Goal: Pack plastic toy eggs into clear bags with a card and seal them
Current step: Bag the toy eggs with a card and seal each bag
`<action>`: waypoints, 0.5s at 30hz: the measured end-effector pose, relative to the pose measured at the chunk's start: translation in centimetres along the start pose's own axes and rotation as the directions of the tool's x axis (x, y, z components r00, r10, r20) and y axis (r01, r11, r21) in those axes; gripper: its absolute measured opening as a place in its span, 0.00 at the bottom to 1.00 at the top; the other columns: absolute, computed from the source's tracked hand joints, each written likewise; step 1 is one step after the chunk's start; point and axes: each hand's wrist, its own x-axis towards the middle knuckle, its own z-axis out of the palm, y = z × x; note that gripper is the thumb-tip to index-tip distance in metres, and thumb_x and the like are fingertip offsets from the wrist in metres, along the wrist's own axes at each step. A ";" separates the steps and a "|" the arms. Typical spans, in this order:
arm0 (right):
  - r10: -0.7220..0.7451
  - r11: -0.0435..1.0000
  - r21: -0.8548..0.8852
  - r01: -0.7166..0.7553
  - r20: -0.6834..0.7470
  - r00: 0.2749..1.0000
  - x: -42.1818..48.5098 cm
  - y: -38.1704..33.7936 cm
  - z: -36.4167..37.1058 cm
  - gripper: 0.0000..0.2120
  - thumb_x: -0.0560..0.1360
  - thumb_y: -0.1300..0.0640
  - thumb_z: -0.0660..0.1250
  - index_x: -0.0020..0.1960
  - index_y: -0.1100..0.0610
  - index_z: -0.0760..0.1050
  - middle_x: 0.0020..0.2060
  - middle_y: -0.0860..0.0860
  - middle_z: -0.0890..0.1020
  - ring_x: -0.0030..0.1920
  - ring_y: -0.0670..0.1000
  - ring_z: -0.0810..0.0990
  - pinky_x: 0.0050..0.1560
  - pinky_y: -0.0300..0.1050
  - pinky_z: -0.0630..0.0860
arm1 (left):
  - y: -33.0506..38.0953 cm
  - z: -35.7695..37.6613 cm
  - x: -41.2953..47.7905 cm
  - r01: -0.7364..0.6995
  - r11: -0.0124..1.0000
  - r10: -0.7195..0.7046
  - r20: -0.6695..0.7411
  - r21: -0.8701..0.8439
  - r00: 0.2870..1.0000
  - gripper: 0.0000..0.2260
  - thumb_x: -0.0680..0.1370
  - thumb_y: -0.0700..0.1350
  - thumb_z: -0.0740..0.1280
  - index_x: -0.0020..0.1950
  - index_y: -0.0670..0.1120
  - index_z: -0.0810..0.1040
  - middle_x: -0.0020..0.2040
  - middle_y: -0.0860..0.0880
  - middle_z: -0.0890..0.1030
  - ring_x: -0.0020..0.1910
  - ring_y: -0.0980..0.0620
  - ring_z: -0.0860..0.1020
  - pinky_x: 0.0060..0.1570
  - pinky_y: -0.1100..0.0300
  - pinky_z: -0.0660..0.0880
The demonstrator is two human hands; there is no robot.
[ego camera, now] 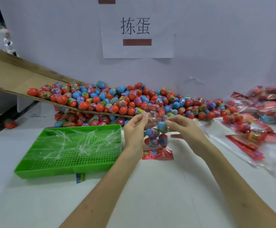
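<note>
both hands, left hand [134, 129] and right hand [181, 127], pinch the top of a clear bag [157, 129] holding 4 eggs [152, 132] above a red card [157, 154].

A clear bag [157, 129] is held upright above the tabletop, pinched at its mouth; four toy eggs [157, 136], blue and red, are stacked inside; a red printed card [157, 154] sits at its bottom; loose eggs [134, 101] are heaped behind.

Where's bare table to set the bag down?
Free: white table in front of the green tray, between the forearms. Crowded: egg pile along the wall, packed bags to the right. Both hands hold the clear bag.
</note>
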 end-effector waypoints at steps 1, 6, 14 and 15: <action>-0.021 0.999 0.028 0.022 -0.025 0.999 -0.1 0.0 0.2 0.04 0.78 0.53 0.73 0.50 0.54 0.83 0.43 0.48 0.86 0.45 0.48 0.85 0.49 0.46 0.83 | 0.1 0.0 -0.1 0.002 1.000 -0.002 0.015 -0.010 1.000 0.07 0.83 0.42 0.69 0.56 0.41 0.83 0.50 0.41 0.87 0.46 0.49 0.87 0.47 0.59 0.82; -0.017 0.987 0.160 0.032 -0.096 0.995 -0.2 -0.8 0.3 0.03 0.78 0.61 0.72 0.46 0.60 0.80 0.39 0.52 0.86 0.41 0.50 0.86 0.45 0.47 0.84 | 0.7 0.1 -0.1 0.000 0.995 0.000 -0.004 -0.099 1.000 0.05 0.83 0.42 0.67 0.54 0.44 0.83 0.48 0.44 0.88 0.44 0.49 0.87 0.40 0.62 0.81; -0.027 0.977 0.205 0.060 -0.159 0.987 -0.4 -1.1 0.7 0.04 0.80 0.62 0.69 0.46 0.60 0.78 0.43 0.56 0.86 0.43 0.54 0.86 0.43 0.48 0.85 | 0.6 0.1 -0.1 0.096 0.994 -0.088 0.136 -0.055 0.987 0.12 0.81 0.55 0.69 0.56 0.49 0.84 0.54 0.49 0.88 0.53 0.52 0.86 0.50 0.57 0.79; -0.023 0.976 0.208 0.059 -0.173 0.985 -0.4 -1.0 0.7 0.03 0.80 0.62 0.69 0.47 0.59 0.78 0.44 0.56 0.86 0.43 0.54 0.86 0.43 0.48 0.85 | 0.6 0.2 -0.1 0.124 0.992 -0.119 0.179 -0.018 0.977 0.14 0.79 0.58 0.70 0.57 0.50 0.85 0.56 0.51 0.87 0.56 0.51 0.85 0.53 0.54 0.78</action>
